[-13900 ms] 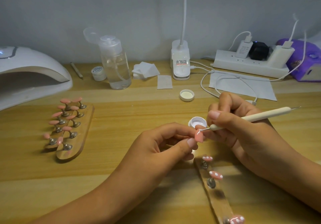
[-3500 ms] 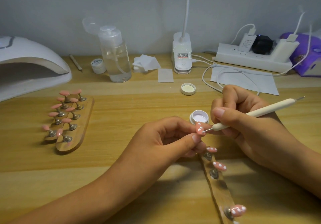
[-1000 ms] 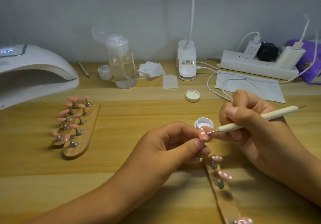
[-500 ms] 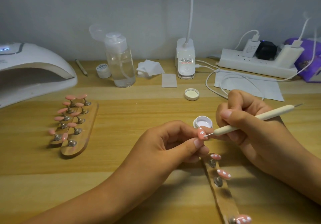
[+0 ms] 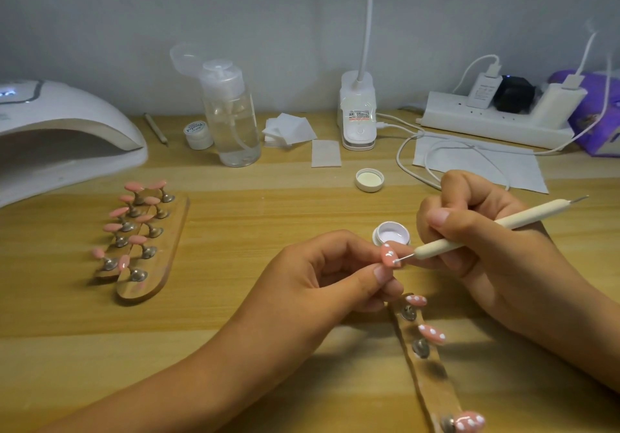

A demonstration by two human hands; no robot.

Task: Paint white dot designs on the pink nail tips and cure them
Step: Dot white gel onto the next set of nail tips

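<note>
My left hand [image 5: 322,274] pinches a pink nail tip [image 5: 389,255] between thumb and fingers; the tip carries a few white dots. My right hand [image 5: 479,244] grips a cream dotting pen [image 5: 496,227] like a pencil, its metal point touching the tip's lower edge. Just behind stands a small open jar of white paint [image 5: 392,232]. Below my hands a wooden holder strip [image 5: 427,375] bears three dotted pink tips [image 5: 432,333]. At the left, wooden holders [image 5: 161,254] carry several plain pink tips [image 5: 134,186]. The white curing lamp [image 5: 60,137] sits at the far left.
Along the wall stand a clear pump bottle [image 5: 231,113], a small white pot [image 5: 198,133], cotton pads [image 5: 290,128], a desk lamp base [image 5: 358,113], a power strip [image 5: 496,120] with chargers and cables, and a paper sheet [image 5: 476,160]. The jar's lid [image 5: 369,179] lies mid-table.
White dots have been added to the held tip since the earliest frame. In the last second the pen point shifted slightly lower on the tip; both hands stay in place.
</note>
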